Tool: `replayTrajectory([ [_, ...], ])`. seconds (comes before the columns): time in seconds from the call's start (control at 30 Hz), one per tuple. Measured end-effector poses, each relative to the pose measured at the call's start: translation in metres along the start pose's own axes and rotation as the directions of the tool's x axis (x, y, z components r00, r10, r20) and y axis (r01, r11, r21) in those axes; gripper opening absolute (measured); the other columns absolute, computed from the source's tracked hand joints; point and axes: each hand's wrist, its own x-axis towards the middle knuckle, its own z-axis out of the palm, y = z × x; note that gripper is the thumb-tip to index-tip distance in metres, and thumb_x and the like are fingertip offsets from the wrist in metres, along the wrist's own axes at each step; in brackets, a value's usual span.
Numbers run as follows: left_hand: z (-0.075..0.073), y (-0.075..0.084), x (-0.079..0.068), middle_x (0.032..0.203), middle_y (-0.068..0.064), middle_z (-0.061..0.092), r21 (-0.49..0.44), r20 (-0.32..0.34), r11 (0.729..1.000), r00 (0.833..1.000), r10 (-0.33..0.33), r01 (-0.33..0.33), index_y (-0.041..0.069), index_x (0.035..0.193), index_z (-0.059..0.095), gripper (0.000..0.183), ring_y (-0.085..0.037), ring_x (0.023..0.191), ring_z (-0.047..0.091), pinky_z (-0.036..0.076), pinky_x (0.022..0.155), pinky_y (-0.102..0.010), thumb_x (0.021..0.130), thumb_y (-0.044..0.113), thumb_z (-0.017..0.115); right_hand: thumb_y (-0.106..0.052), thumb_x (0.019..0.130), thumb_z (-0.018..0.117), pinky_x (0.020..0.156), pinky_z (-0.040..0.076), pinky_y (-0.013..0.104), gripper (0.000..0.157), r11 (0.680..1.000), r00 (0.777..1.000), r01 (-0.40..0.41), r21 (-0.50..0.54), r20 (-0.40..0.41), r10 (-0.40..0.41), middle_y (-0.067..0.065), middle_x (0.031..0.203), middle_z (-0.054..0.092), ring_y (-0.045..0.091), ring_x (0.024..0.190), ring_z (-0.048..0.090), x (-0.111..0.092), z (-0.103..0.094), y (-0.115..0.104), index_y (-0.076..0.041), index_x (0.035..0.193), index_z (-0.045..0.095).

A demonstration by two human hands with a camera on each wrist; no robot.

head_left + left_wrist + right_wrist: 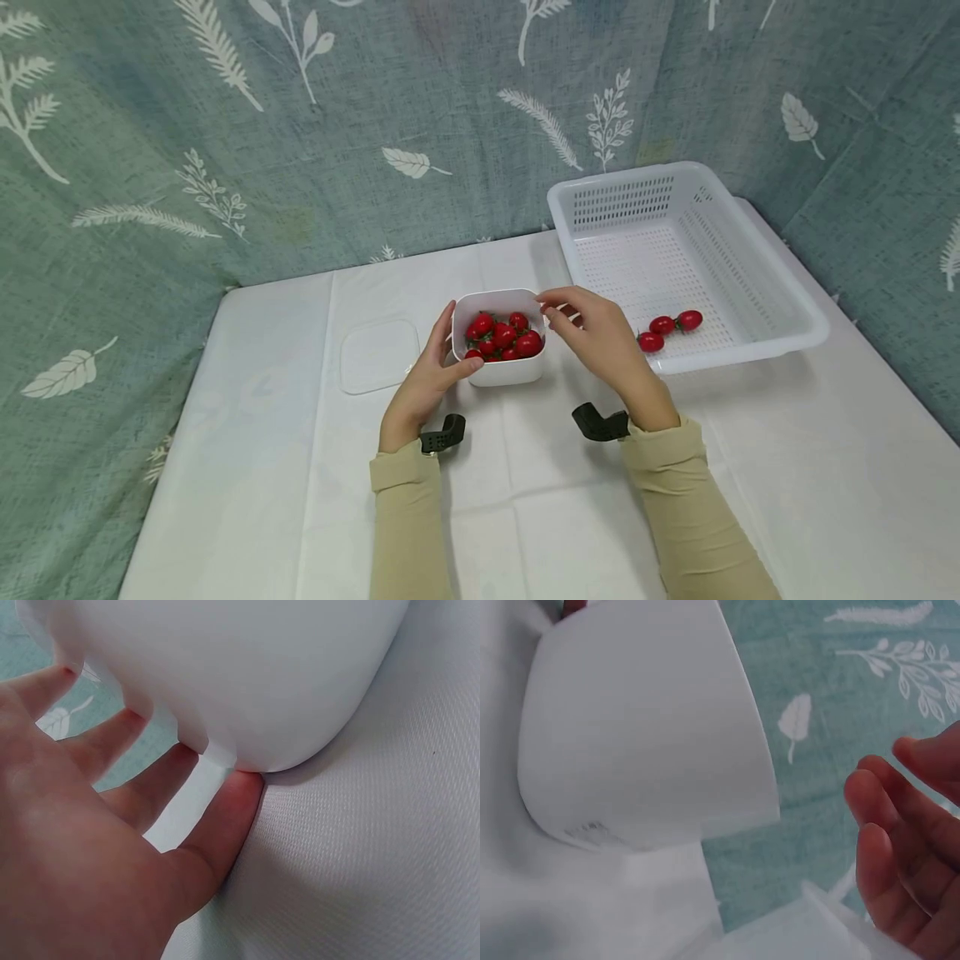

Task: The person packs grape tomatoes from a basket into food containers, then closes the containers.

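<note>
A small white container (506,375) full of red cherry tomatoes (504,335) stands on the table. My left hand (426,379) holds it at the near left corner, with the thumb over the front rim and the fingertips against the left wall (225,682). At the right rim hovers my right hand (596,333), its fingers loosely bent. In the right wrist view nothing lies between thumb and fingertips, and they are apart from the container wall (645,727).
To the right stands a large white plastic basket (772,267) with three cherry tomatoes (662,325) near its front left corner. A flat translucent lid (378,356) lies left of the container. Patterned green curtain (420,108) hangs behind the white-covered table (247,467).
</note>
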Motion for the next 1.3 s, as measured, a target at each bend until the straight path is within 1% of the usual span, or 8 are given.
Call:
replayTrajectory([
  [0.2, 0.004, 0.012, -0.01, 0.146, 0.007, 0.011, 0.016, 0.003, 1.0, 1.0, -0.026, 0.026, 0.038, 0.142, 0.011, 0.088, -0.022, 0.133, 0.011, 0.012, 0.102, -0.054, 0.078, 0.025, 0.07, -0.009, 0.088, 0.047, 0.061, 0.045, 0.028, 0.022, 0.997, 0.997, -0.073, -0.007, 0.007, 0.073, -0.005, 0.088, 0.061, 0.008, 0.069, 0.056, -0.002, -0.011, 0.008, -0.017, 0.1, 0.063],
  [0.4, 0.008, 0.01, -0.011, 0.147, 0.006, 0.01, 0.026, 0.019, 0.999, 0.999, -0.032, 0.031, 0.037, 0.142, 0.009, 0.089, -0.023, 0.133, 0.011, 0.013, 0.102, -0.054, 0.077, 0.03, 0.07, -0.021, 0.09, 0.05, 0.058, 0.042, 0.031, 0.024, 0.982, 0.984, -0.18, -0.06, -0.025, 0.178, -0.001, 0.086, 0.059, 0.013, 0.07, 0.053, -0.008, -0.026, 0.019, -0.017, 0.113, 0.058],
  [0.57, 0.007, 0.01, -0.009, 0.147, 0.005, 0.01, 0.04, 0.017, 0.999, 0.999, -0.035, 0.034, 0.039, 0.142, 0.009, 0.088, -0.025, 0.133, 0.011, 0.015, 0.103, -0.052, 0.078, 0.027, 0.069, -0.028, 0.091, 0.05, 0.066, 0.043, 0.035, 0.034, 0.969, 0.966, -0.204, -0.141, 0.128, 0.222, 0.005, 0.099, 0.058, 0.019, 0.082, 0.053, -0.013, -0.045, 0.031, -0.014, 0.121, 0.054],
  [0.7, 0.005, 0.01, -0.008, 0.147, 0.004, 0.011, 0.039, 0.017, 0.999, 0.999, -0.032, 0.031, 0.039, 0.141, 0.009, 0.088, -0.024, 0.133, 0.012, 0.015, 0.103, -0.052, 0.078, 0.028, 0.07, -0.031, 0.091, 0.05, 0.07, 0.043, 0.036, 0.039, 0.959, 0.923, -0.181, -0.22, 0.3, 0.243, 0.008, 0.105, 0.057, 0.02, 0.084, 0.055, -0.014, -0.061, 0.041, -0.012, 0.126, 0.05],
  [0.83, 0.003, 0.006, -0.005, 0.146, 0.006, 0.012, 0.024, 0.013, 0.999, 0.999, -0.032, 0.031, 0.041, 0.141, 0.011, 0.087, -0.02, 0.133, 0.014, 0.014, 0.102, -0.052, 0.078, 0.025, 0.07, -0.031, 0.091, 0.05, 0.071, 0.043, 0.035, 0.039, 0.951, 0.869, -0.193, -0.243, 0.407, 0.28, 0.009, 0.103, 0.058, 0.018, 0.076, 0.059, -0.012, -0.075, 0.051, -0.01, 0.125, 0.05],
  [1.1, -0.002, -0.01, 0.005, 0.144, 0.012, 0.014, 0.009, -0.012, 1.0, 1.0, -0.017, 0.017, 0.051, 0.135, 0.015, 0.085, -0.016, 0.132, 0.016, 0.015, 0.101, -0.055, 0.078, 0.02, 0.07, -0.021, 0.091, 0.05, 0.082, 0.04, 0.039, 0.03, 0.95, 0.773, -0.217, -0.226, 0.554, 0.308, 0.006, 0.095, 0.063, 0.02, 0.089, 0.057, -0.008, -0.096, 0.066, -0.009, 0.118, 0.055],
  [1.2, -0.003, -0.012, 0.007, 0.144, 0.012, 0.014, 0.027, -0.013, 1.0, 1.0, -0.006, 0.007, 0.052, 0.135, 0.015, 0.084, -0.017, 0.132, 0.016, 0.015, 0.1, -0.056, 0.078, 0.021, 0.07, -0.021, 0.091, 0.051, 0.081, 0.04, 0.037, 0.027, 0.951, 0.733, -0.211, -0.225, 0.607, 0.306, 0.004, 0.094, 0.063, 0.019, 0.088, 0.055, -0.007, -0.1, 0.07, -0.01, 0.115, 0.057],
  [1.3, -0.003, -0.011, 0.007, 0.144, 0.011, 0.013, 0.051, -0.012, 0.999, 1.0, -0.002, 0.002, 0.052, 0.135, 0.014, 0.084, -0.019, 0.132, 0.015, 0.015, 0.101, -0.056, 0.079, 0.023, 0.069, -0.022, 0.09, 0.052, 0.08, 0.039, 0.036, 0.026, 0.954, 0.709, -0.181, -0.239, 0.641, 0.295, 0.003, 0.095, 0.062, 0.018, 0.085, 0.054, -0.007, -0.103, 0.074, -0.01, 0.112, 0.059],
])
